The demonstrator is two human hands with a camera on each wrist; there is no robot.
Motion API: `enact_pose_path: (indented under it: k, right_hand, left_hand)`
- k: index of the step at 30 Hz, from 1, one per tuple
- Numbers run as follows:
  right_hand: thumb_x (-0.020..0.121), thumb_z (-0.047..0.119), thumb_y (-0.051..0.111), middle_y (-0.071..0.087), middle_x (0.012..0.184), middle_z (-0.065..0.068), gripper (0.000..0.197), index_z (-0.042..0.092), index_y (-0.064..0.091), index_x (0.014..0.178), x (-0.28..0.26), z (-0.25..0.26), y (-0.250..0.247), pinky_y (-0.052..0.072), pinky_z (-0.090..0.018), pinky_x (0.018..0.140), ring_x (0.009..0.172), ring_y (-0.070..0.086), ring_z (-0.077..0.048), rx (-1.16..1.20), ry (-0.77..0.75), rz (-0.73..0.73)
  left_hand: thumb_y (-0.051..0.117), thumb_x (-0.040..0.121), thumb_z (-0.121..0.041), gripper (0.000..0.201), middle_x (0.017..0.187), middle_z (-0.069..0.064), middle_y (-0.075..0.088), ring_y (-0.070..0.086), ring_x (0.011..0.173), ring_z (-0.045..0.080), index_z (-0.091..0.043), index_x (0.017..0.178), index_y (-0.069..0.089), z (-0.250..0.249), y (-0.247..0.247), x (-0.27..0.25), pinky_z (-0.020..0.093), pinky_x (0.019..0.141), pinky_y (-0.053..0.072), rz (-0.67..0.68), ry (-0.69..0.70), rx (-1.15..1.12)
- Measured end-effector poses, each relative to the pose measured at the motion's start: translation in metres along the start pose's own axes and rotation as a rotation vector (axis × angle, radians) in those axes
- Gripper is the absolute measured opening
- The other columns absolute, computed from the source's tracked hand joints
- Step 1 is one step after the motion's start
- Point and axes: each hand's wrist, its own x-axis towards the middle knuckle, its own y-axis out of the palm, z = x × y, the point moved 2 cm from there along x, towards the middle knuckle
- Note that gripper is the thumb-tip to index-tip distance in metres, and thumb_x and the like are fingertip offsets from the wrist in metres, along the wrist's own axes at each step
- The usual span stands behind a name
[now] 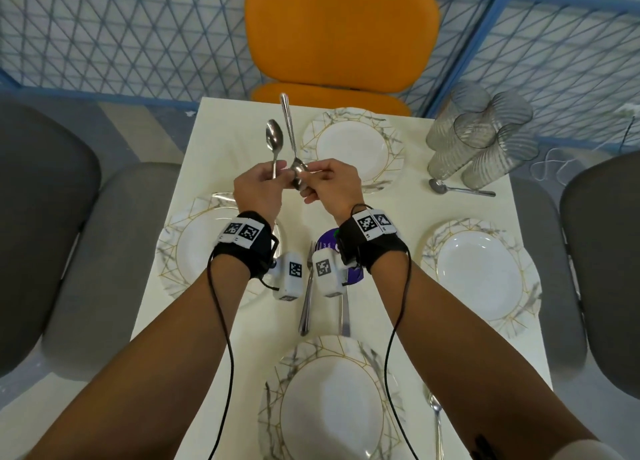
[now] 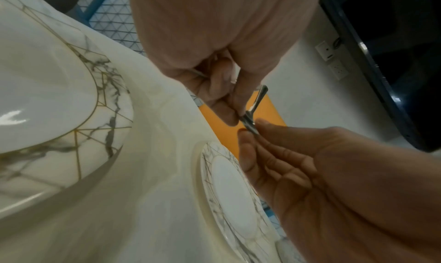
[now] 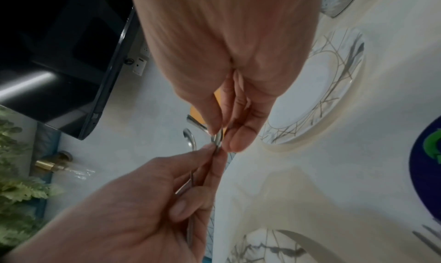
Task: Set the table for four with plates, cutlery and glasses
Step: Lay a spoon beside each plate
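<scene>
Left hand: the left hand (image 1: 258, 191) is raised over the table (image 1: 221, 140), fingers curled round the handle of the first spoon (image 1: 274, 140); the bowl of this spoon points up and away, toward the orange chair (image 1: 341, 33)
Right hand: the right hand (image 1: 329, 185) is just beside the left one, thumb and fingertips (image 3: 235, 139) pinching the bowl end of the second spoon (image 1: 289, 127)
Key relation: the second spoon is reversed; its long handle goes up and away from the grip, and the bowl sits low, between the two hands. The long axes of both spoons are nearly parallel and close together, so I think they are being separated or one is being turned
Nearer hand: both hands touch around the second spoon's bowl; the left fingertips meet it too in the wrist views, so I cannot tell which hand carries it
Pose: both wrists are lifted, palms facing each other, forearms coming together in a V
Places: the far plate (image 1: 353, 147) lies just right of the hands and the left plate (image 1: 201, 248) is under the left wrist; neither has a spoon beside it
Already laid: a near spoon (image 1: 436, 421) beside the near plate (image 1: 329, 400), another spoon (image 1: 460, 189) by the glasses (image 1: 481, 137)
Progress: the glasses are still grouped at the far right corner; more cutlery (image 1: 306, 303) waits in the middle of the table
</scene>
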Motion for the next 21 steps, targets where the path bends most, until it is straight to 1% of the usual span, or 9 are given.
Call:
enact_pose_path:
  k: [2,4,6,8,10,11,14,17,21]
  right_hand:
    - [0.085,0.012,0.077,0.075,0.076,-0.014,0.022,0.007,0.068,0.104,0.007,-0.005,0.004,0.063,-0.043,0.07,0.067,0.073,-0.031,-0.029,0.039,0.035]
    - [0.086,0.007,0.073,0.074,0.083,-0.016,0.021,0.007,0.068,0.106,0.012,-0.012,0.005,0.063,-0.042,0.071,0.066,0.071,-0.027,-0.057,0.072,0.051]
    - [0.086,0.002,0.068,0.074,0.088,-0.017,0.018,0.006,0.07,0.104,0.016,-0.019,0.002,0.062,-0.038,0.067,0.063,0.069,-0.022,-0.087,0.098,0.076]
    - [0.086,0.0,0.064,0.075,0.089,-0.016,0.018,0.004,0.071,0.102,0.017,-0.027,-0.002,0.059,-0.035,0.064,0.061,0.067,-0.019,-0.114,0.129,0.102]
    - [0.087,0.0,0.06,0.075,0.088,-0.015,0.018,0.004,0.071,0.101,0.02,-0.035,-0.008,0.057,-0.032,0.061,0.061,0.066,-0.018,-0.142,0.142,0.116]
    - [0.087,0.0,0.059,0.075,0.087,-0.014,0.019,0.005,0.071,0.1,0.021,-0.039,-0.011,0.056,-0.031,0.059,0.061,0.066,-0.018,-0.151,0.142,0.118]
    - [0.087,0.001,0.057,0.075,0.086,-0.011,0.019,0.01,0.071,0.098,0.027,-0.049,-0.019,0.056,-0.031,0.06,0.062,0.067,-0.018,-0.17,0.141,0.114]
    - [0.089,0.003,0.056,0.075,0.088,-0.011,0.02,0.01,0.071,0.098,0.031,-0.052,-0.025,0.056,-0.034,0.062,0.063,0.067,-0.018,-0.177,0.13,0.115]
    - [0.088,0.002,0.056,0.075,0.089,-0.012,0.02,0.01,0.071,0.098,0.035,-0.053,-0.028,0.056,-0.034,0.062,0.063,0.067,-0.018,-0.163,0.12,0.112]
  left_hand:
    - [0.081,0.082,-0.012,0.015,0.081,0.003,0.08,0.066,0.062,0.012,-0.017,0.096,0.081,0.003,0.0,0.018,0.028,0.072,0.048,-0.039,-0.013,0.025]
    - [0.081,0.081,-0.012,0.014,0.079,0.001,0.08,0.065,0.059,0.01,-0.02,0.093,0.083,0.005,0.002,0.036,0.029,0.075,0.05,-0.08,-0.035,0.068]
    - [0.082,0.08,-0.01,0.017,0.083,0.002,0.08,0.071,0.068,0.013,-0.019,0.094,0.083,0.007,0.004,0.055,0.026,0.077,0.055,-0.101,-0.059,0.136]
    - [0.081,0.079,-0.007,0.019,0.089,0.002,0.08,0.073,0.076,0.013,-0.016,0.096,0.083,0.007,0.008,0.073,0.014,0.07,0.054,-0.085,-0.076,0.21]
    - [0.079,0.08,-0.004,0.019,0.092,0.002,0.078,0.072,0.075,0.012,-0.015,0.096,0.082,0.007,0.014,0.088,0.007,0.06,0.049,-0.067,-0.093,0.299]
    - [0.079,0.081,-0.005,0.019,0.093,0.003,0.079,0.071,0.076,0.012,-0.015,0.096,0.082,0.007,0.017,0.096,0.009,0.061,0.049,-0.065,-0.098,0.342]
    - [0.081,0.079,-0.006,0.02,0.096,0.003,0.079,0.07,0.08,0.014,-0.016,0.097,0.083,0.01,0.025,0.113,0.017,0.072,0.053,-0.058,-0.115,0.425]
    - [0.087,0.073,-0.007,0.026,0.093,0.003,0.076,0.07,0.081,0.016,-0.017,0.096,0.082,0.015,0.031,0.125,0.019,0.074,0.055,-0.047,-0.133,0.478]
    - [0.079,0.081,-0.005,0.02,0.1,0.006,0.079,0.074,0.091,0.021,-0.017,0.097,0.083,0.019,0.032,0.138,0.027,0.082,0.061,-0.098,-0.098,0.539]
